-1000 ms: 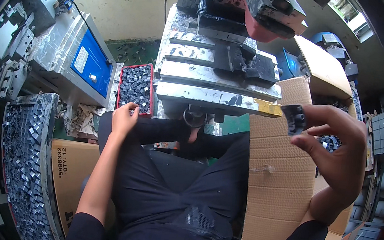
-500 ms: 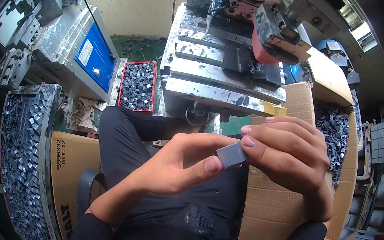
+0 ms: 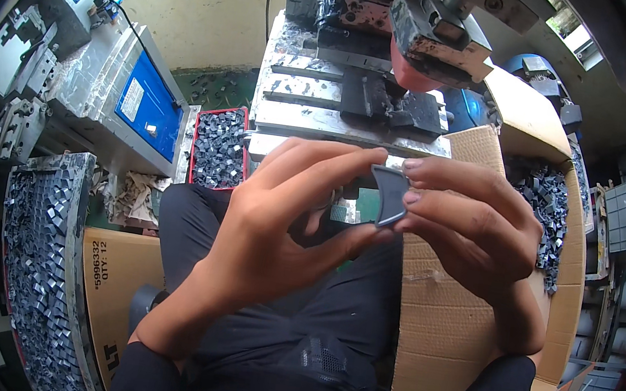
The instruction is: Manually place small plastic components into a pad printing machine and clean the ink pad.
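A small grey part (image 3: 387,193) with a raised rim and curved sides is held up in front of me, between both hands. My left hand (image 3: 267,217) grips its left edge, forefinger at the top corner and thumb at the bottom corner. The fingertips of my right hand (image 3: 479,221) press on its right edge and back. Its recessed face is turned toward me. Beyond the hands stands a machine with a pink pad (image 3: 411,68) above a black fixture (image 3: 388,104) on a slotted metal table (image 3: 291,117).
A red-rimmed tray (image 3: 193,156) full of small dark parts stands left of the machine. At far left is a long tray (image 3: 84,189) heaped with similar pieces. On my right an open cardboard box (image 3: 459,349) holds more. A grey-and-blue cabinet (image 3: 152,107) stands behind left.
Both hands have turned the grey part from a tilted position to upright, so its rimmed face shows. My left hand has risen and its fingers now span the part. The view has shifted slightly.
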`<state>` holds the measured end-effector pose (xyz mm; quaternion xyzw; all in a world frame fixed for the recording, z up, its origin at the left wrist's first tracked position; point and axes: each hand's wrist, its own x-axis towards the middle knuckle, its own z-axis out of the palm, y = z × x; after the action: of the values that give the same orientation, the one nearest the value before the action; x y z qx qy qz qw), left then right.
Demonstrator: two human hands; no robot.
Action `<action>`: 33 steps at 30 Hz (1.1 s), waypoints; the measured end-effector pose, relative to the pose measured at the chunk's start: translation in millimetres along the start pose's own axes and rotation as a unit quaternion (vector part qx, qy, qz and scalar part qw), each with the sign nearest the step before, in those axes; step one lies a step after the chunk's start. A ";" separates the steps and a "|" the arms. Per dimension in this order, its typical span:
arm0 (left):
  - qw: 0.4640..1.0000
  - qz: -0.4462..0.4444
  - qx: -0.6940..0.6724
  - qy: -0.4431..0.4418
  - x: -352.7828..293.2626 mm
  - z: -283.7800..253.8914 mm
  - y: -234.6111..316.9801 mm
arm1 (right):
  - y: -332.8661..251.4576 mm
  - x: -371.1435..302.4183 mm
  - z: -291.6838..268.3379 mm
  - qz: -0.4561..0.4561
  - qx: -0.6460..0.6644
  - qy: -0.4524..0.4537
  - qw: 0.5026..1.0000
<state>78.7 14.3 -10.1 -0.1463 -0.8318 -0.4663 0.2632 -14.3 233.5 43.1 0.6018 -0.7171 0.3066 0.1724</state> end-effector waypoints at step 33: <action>0.994 -0.047 0.092 -0.021 73.5 13.1 -37.1 | 59.3 19.6 14.1 0.212 0.039 0.061 0.975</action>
<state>-3.6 5.9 0.6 -0.0919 -0.8825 -0.3962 0.2363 -74.3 214.8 30.8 0.4225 -0.8037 0.4005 0.1234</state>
